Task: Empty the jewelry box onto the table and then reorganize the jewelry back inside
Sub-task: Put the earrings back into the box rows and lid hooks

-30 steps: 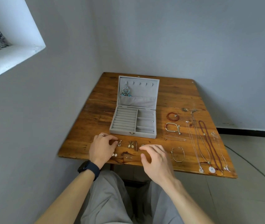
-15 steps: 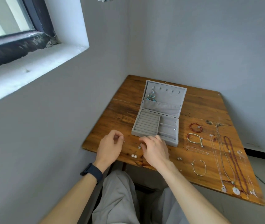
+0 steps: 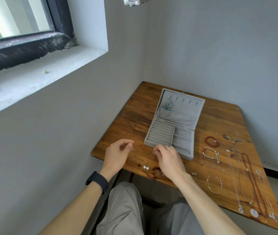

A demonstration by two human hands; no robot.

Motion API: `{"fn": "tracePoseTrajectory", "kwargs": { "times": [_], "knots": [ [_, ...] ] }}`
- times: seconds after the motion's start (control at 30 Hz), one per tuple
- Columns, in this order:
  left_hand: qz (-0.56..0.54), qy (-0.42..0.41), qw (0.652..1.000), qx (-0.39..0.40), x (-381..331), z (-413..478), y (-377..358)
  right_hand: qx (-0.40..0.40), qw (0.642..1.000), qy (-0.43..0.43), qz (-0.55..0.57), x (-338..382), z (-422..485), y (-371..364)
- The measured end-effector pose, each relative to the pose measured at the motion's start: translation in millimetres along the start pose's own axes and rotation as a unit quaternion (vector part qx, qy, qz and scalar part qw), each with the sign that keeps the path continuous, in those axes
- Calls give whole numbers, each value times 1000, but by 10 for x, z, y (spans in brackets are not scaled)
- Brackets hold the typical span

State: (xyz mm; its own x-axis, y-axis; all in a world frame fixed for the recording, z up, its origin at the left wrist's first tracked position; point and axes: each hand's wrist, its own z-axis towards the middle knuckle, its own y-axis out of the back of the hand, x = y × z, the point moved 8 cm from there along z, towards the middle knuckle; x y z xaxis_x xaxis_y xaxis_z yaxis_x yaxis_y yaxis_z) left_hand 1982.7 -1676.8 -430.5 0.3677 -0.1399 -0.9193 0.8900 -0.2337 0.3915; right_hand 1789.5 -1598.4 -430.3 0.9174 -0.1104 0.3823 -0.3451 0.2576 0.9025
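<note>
An open grey jewelry box [image 3: 173, 133] stands on the wooden table [image 3: 134, 116], its lid upright with a turquoise pendant [image 3: 166, 105] hanging inside. My left hand [image 3: 117, 154] pinches a small silver earring [image 3: 132, 148] just left of the box front. Just in front of the box's near edge, my right hand [image 3: 168, 158] pinches another small silver earring [image 3: 154, 152]. Two pearl studs [image 3: 146, 167] lie between my hands near the table's front edge.
Right of the box lie a red bead bracelet [image 3: 211, 141], silver bracelets [image 3: 210, 153], a bangle [image 3: 215, 184] and several long necklaces [image 3: 246, 180]. More small earrings [image 3: 193, 174] sit by my right wrist. A grey wall and window sill [image 3: 41, 72] close off the left side.
The view swung left and up, showing the window. Both hands lifted small earrings off the table and moved toward the front of the box.
</note>
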Motion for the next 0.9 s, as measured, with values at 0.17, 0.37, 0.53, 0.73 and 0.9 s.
{"fn": "tracePoseTrajectory", "kwargs": {
  "times": [0.17, 0.37, 0.53, 0.73, 0.9],
  "knots": [
    [13, 4, 1000, -7, 23, 195, -118, -25, 998, -16, 48, -170, 76, 280],
    [98, -18, 995, -20, 70, 528, -288, -21, 999, -36, 31, -547, 343, 476],
    [206, -54, 974, -75, 147, 640, -318, -36, 998, -49, 3, -818, 681, 548],
    [175, -50, 979, -96, 226, 666, -295, 11, 997, -68, -30, -970, 1085, 408],
    [193, -55, 975, -93, 240, 680, -324, 106, 982, -83, -130, -1078, 1383, 270]
  ]
}}
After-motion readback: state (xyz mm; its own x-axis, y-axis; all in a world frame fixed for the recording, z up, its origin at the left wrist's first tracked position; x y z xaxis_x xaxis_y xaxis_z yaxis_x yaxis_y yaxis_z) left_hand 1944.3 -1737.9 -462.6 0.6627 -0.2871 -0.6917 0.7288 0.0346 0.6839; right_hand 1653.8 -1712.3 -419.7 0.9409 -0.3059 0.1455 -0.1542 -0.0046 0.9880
